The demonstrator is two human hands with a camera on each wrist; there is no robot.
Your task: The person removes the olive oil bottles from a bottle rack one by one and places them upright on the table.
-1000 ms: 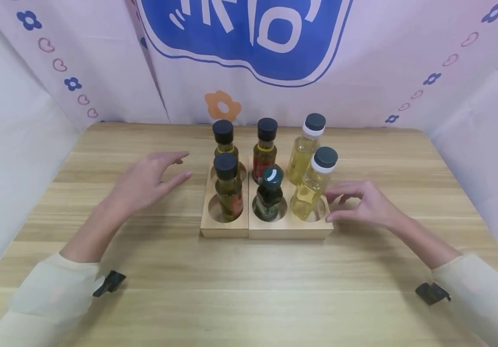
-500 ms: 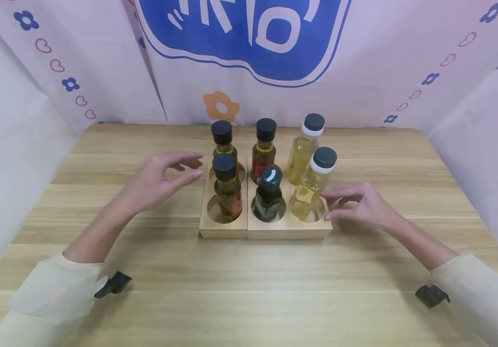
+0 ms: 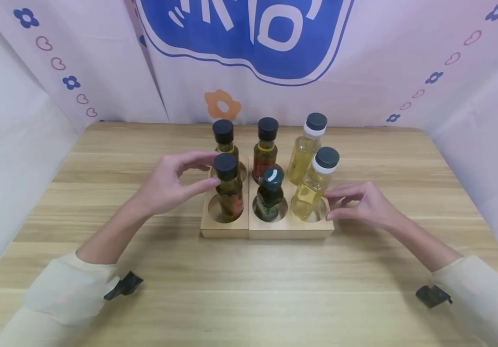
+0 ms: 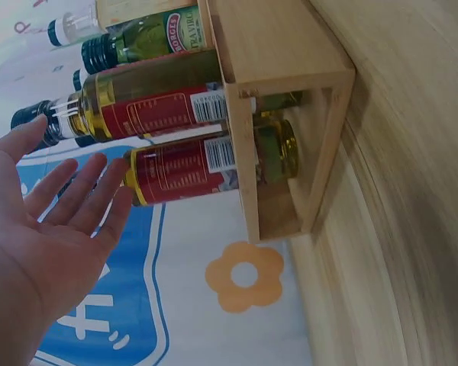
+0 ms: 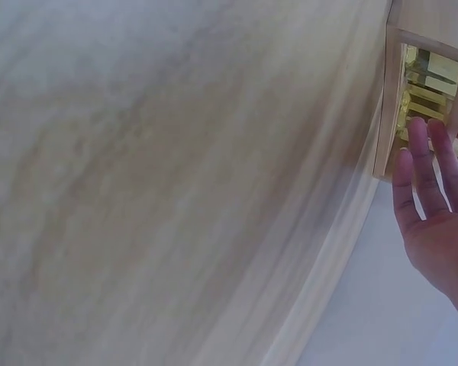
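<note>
A wooden bottle rack (image 3: 292, 233) with round holes stands mid-table, a seam dividing its left part from the wider right part. My left hand (image 3: 168, 185) is at its left, fingers extended and spread. Its thumb comes right up to the neck of the front-left dark-capped oil bottle (image 3: 231, 202), and its fingertips reach the back-left oil bottle (image 3: 226, 144). Red labels show on both in the left wrist view. My right hand (image 3: 363, 205) rests at the rack's right end, thumb at the front corner, fingers fairly straight along the side, near the front clear bottle of yellow oil (image 3: 309, 193).
The rack also holds a small dark green bottle (image 3: 269, 197), a red-labelled bottle (image 3: 265, 156) and another clear oil bottle (image 3: 302, 154). A printed cloth (image 3: 344, 96) hangs behind the wooden table (image 3: 249, 289).
My left hand has moved right, from beside the rack to the left-hand bottles. My right hand stays at the rack's right end, and the bottles have not moved.
</note>
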